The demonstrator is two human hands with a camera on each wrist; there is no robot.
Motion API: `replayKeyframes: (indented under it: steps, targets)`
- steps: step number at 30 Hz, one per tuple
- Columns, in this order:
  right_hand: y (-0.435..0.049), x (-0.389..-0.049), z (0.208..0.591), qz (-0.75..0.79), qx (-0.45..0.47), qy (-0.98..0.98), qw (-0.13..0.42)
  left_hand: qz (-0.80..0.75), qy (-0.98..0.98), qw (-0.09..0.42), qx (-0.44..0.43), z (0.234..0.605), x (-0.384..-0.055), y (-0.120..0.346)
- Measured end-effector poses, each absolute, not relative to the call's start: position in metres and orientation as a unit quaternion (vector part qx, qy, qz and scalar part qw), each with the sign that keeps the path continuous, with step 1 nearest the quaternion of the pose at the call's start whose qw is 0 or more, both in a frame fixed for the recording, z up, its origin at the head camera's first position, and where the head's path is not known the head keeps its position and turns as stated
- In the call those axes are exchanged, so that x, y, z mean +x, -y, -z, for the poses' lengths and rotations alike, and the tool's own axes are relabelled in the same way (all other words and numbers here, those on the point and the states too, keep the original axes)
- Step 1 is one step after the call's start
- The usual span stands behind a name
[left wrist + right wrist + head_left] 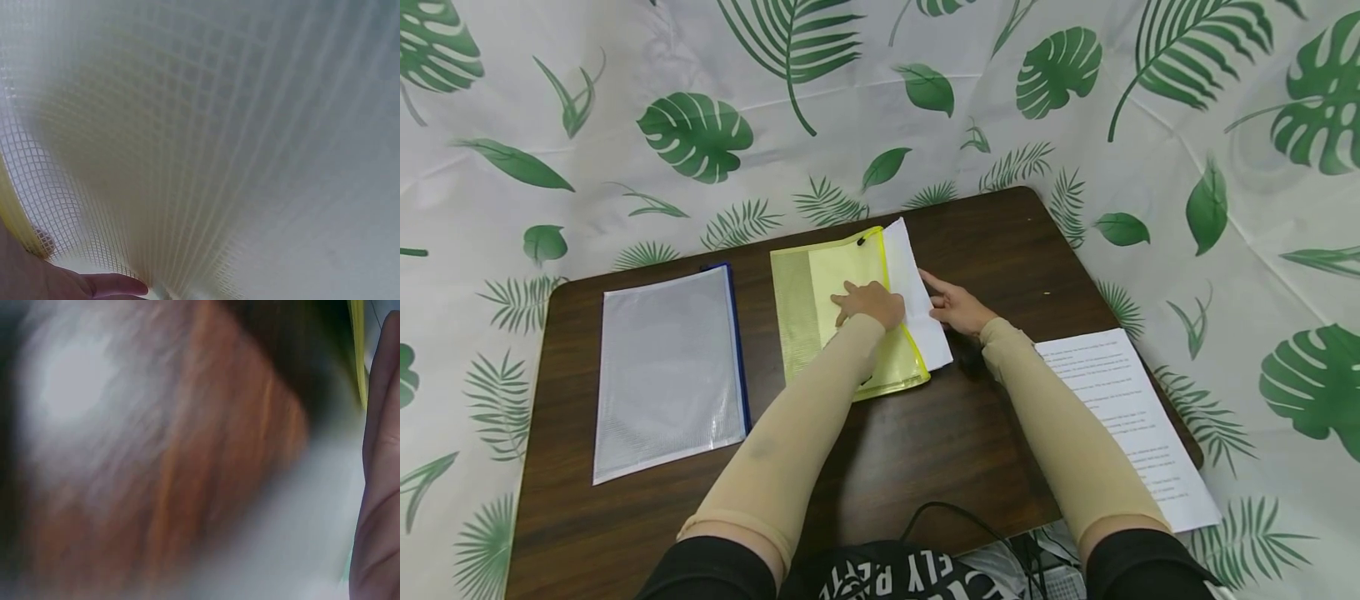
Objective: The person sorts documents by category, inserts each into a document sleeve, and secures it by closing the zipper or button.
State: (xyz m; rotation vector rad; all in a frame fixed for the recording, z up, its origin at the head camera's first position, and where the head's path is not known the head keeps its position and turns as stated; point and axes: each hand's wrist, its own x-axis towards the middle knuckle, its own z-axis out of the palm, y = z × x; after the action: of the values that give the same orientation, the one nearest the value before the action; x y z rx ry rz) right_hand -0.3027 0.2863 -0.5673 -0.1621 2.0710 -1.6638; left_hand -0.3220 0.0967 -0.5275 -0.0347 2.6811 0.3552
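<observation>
A yellow mesh zipper pouch (pixel 795 300) lies in the middle of the table, its yellow zipper edge facing right. White paper (pixel 917 292) is partly inside it and sticks out past that edge. My left hand (pixel 871 305) rests on the pouch with fingers spread. Close up in the left wrist view, the mesh (pixel 181 156) bulges around that hand's thumb (pixel 115 284). My right hand (pixel 961 307) is at the paper's right edge, index finger stretched along it and fingertips touching it. The right wrist view shows only part of the palm (pixel 384 469).
A clear mesh pouch (pixel 666 367) with a blue edge lies at the left. Printed sheets (pixel 1112 408) lie at the right, partly under the right forearm. A black cable (pixel 958 510) loops at the table's front edge. A leaf-patterned curtain (pixel 850 100) hangs behind the table.
</observation>
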Motion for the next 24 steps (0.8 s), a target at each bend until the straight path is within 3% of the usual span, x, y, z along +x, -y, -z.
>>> replayKeyframes:
  steps: [16, 24]
  targets:
    - [-0.261, -0.302, 0.563, 0.612, -0.071, -0.749, 0.243, -0.126, -0.963, 0.236, -0.012, 0.534, -0.33, -0.094]
    - [-0.255, -0.303, 0.559, 0.609, -0.073, -0.749, 0.251, -0.139, -0.968, 0.204, 0.043, 0.528, -0.323, -0.088]
